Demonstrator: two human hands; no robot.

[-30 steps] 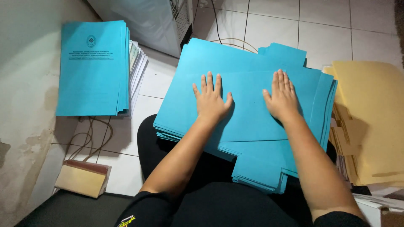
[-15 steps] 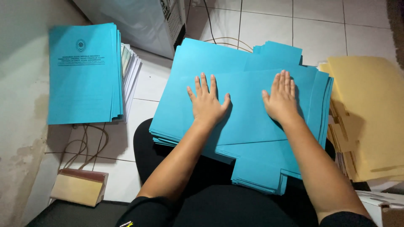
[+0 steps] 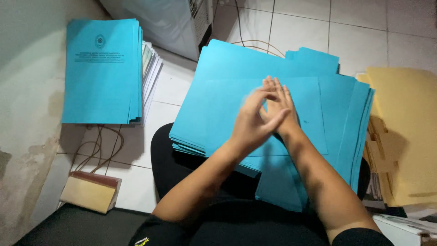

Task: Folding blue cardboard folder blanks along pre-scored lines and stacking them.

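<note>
Nearest, black trousers (image 3: 218, 228) and two bare forearms reaching forward from the lap. Left hand (image 3: 252, 123) raised above the blue sheets (image 3: 218, 95), fingers spread and blurred, crossing in front of the right hand (image 3: 280, 107); both released, grasping nothing. Right hand just behind, fingers straight, low over the top sheet; touching or not, cannot tell. Blue sheets stacked unevenly across the lap and the tiled floor (image 3: 296, 27). Left, on the floor, a tan box (image 3: 88, 193) by loose cables (image 3: 107, 146). Right, a yellow stack (image 3: 405, 136) beside the blue one. Farther left, a printed blue pile (image 3: 102, 73) near the wall. Farthest, a white appliance (image 3: 168, 23).
</note>
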